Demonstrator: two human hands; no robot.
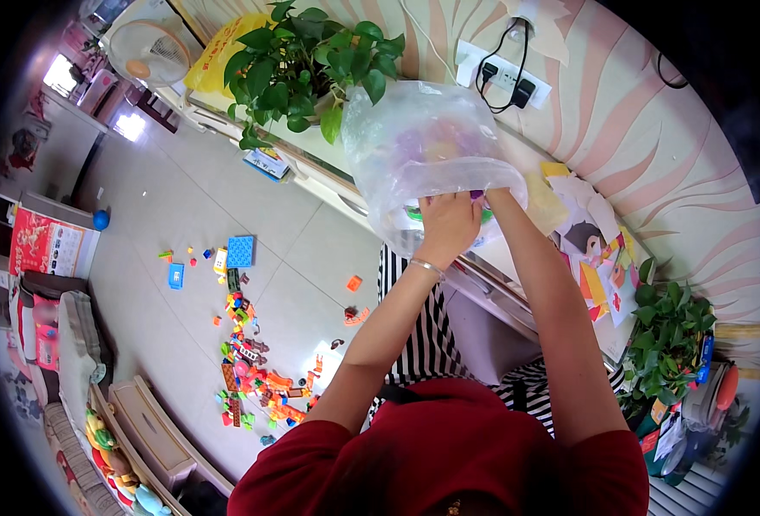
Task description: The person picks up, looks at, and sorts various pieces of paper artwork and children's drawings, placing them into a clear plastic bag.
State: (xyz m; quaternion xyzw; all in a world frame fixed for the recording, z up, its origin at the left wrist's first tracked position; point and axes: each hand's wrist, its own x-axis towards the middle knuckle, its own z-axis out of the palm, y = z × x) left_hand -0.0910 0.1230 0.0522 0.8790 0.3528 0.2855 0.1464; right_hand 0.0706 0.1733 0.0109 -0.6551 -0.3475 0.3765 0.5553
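A large translucent plastic bag (431, 138) rests on the low cabinet against the wall, its mouth towards me. Purple, yellowish and green things show dimly through the plastic. My left hand (449, 222), with a bracelet at the wrist, reaches into the mouth of the bag, its fingertips beside something purple. A green piece (413, 212) lies next to it. My right hand (497, 195) is inside the bag up to about the wrist, and its fingers are hidden. What either hand grips cannot be made out.
A leafy potted plant (309, 64) stands left of the bag, below a wall socket strip (504, 74). Paper cutouts (589, 245) lie to the right, near another plant (667, 342). Toy building blocks (241, 367) are scattered on the tiled floor (180, 174), with a blue baseplate (241, 251).
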